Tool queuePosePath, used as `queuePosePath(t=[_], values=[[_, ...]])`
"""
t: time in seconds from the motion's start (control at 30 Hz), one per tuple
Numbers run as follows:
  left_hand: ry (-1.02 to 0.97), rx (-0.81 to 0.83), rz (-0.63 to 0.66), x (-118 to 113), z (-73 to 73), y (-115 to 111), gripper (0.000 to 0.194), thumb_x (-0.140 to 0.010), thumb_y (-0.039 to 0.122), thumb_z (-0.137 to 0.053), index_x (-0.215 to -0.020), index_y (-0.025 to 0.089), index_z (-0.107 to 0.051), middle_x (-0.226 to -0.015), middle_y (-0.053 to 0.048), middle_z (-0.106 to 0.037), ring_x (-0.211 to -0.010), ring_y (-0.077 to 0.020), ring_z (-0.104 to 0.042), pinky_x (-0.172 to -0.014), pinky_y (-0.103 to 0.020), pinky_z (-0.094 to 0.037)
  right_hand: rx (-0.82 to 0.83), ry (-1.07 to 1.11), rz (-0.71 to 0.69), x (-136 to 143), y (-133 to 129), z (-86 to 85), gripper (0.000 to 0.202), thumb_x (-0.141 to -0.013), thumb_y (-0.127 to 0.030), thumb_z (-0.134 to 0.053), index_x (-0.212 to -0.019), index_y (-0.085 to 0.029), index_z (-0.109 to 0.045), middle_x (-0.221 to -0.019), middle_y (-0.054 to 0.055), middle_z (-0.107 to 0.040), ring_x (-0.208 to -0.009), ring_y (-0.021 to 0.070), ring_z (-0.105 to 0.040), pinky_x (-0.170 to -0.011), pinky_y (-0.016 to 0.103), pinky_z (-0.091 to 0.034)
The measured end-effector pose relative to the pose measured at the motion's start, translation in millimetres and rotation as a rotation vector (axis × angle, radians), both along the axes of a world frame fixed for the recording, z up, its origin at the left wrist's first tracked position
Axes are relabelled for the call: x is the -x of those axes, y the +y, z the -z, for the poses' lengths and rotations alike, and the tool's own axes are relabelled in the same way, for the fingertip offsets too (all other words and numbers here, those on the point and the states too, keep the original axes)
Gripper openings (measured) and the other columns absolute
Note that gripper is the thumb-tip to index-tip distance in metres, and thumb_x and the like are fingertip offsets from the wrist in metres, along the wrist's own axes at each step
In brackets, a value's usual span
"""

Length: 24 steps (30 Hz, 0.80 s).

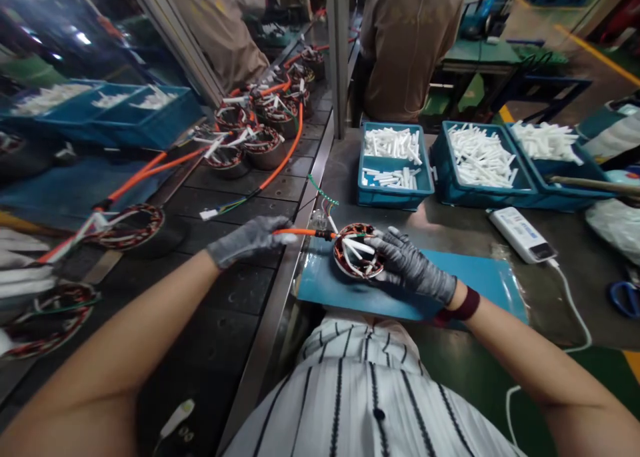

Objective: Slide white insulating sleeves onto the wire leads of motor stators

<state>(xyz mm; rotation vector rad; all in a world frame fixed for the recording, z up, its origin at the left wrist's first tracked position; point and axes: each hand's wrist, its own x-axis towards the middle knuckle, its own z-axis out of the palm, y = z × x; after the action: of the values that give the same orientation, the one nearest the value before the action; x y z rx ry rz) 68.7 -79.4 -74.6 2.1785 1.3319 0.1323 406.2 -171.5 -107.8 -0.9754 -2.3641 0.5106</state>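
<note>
Room stays between the wound ring (354,257) and the blue bin (395,199) beyond; the metal edge (273,330) borders the bench (445,227) leftward. The ring is over the blue mat (465,277), the left hand's (250,240) fingers pinching its orange cable (307,231), the right hand's (413,267) fingers curled against its right side.

Stator (356,253) over mat (475,277); bins (393,195) behind, conveyor (240,310) left.

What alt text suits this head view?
The gloved left hand holds an orange cable leading to a wire-wound ring, which the gloved right hand holds over a blue mat. Blue bins of white tubes stand beyond; similar rings sit at left.
</note>
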Motion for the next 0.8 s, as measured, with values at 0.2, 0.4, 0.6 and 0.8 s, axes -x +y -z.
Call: queuePosePath(t=[0.2, 0.4, 0.6, 0.8], values=[[0.176, -0.16, -0.093, 46.0, 16.0, 1.4, 0.033, -0.088, 0.036, -0.053, -0.11, 0.013, -0.065, -0.112, -0.009, -0.07, -0.101, -0.0206, -0.063, -0.097, -0.034, -0.045, 0.484, 0.274, -0.104, -21.4, 15.6, -9.6, 0.056, -0.093, -0.037, -0.061, -0.146, -0.035, -0.042, -0.152, 0.002, -0.044, -0.144, 0.023, -0.033, -0.12, 0.047, -0.026], [-0.27, -0.448, 0.03, -38.0, -31.8, -18.8, 0.042, -0.096, 0.049, -0.039, -0.091, 0.018, -0.067, -0.09, -0.005, -0.072, -0.083, -0.0157, -0.066, -0.079, -0.028, -0.051, 0.43, 0.537, -0.007, -11.9, 1.9, 14.8, 0.038, -0.091, -0.032, -0.065, -0.128, -0.035, -0.061, -0.135, 0.0, -0.062, -0.132, 0.0206, -0.051, -0.122, 0.047, -0.019], [0.166, -0.241, 0.484, -123.9, -34.3, -1.6, 0.029, -0.089, 0.041, -0.06, -0.099, 0.014, -0.067, -0.091, -0.008, -0.071, -0.085, -0.0204, -0.066, -0.076, -0.031, -0.05, 0.478, 0.605, 0.146, 3.6, 0.7, 19.2, 0.031, -0.088, -0.043, -0.065, -0.116, -0.028, -0.066, -0.127, 0.004, -0.066, -0.124, 0.0223, -0.057, -0.117, 0.046, -0.033], [-0.019, -0.54, 0.633, -69.9, -4.9, -30.8, 0.022, -0.097, 0.026, -0.046, -0.092, 0.021, -0.067, -0.091, -0.002, -0.071, -0.089, -0.0158, -0.064, -0.085, -0.03, -0.048, 0.543, 0.728, 0.237, 20.4, 25.1, 8.6, 0.039, -0.088, -0.057, -0.058, -0.091, -0.021, -0.07, -0.092, 0.004, -0.073, -0.086, 0.0178, -0.066, -0.087, 0.035, -0.055]])
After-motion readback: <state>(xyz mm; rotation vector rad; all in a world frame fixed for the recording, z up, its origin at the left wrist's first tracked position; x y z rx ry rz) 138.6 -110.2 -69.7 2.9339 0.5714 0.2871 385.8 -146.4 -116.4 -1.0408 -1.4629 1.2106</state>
